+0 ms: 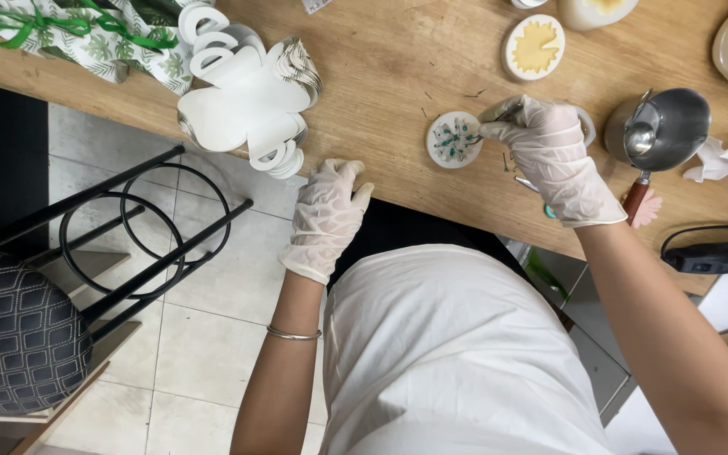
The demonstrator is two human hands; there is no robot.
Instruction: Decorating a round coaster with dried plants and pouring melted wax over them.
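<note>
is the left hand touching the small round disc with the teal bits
Apart. The head view shows the left hand resting at the table edge, with bare wood between it and the round disc. The right hand is the one at the disc.

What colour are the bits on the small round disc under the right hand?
Teal-green bits, with some darker flecks, on a white round disc, beside the gloved right hand; head view.

Bright, even indoor light. Soft short shadows under hands [431, 181] on counter [381, 76]. Glare on metal pot [663, 126]. Sharp focus throughout; slight wide-angle stretch at edges.
</note>
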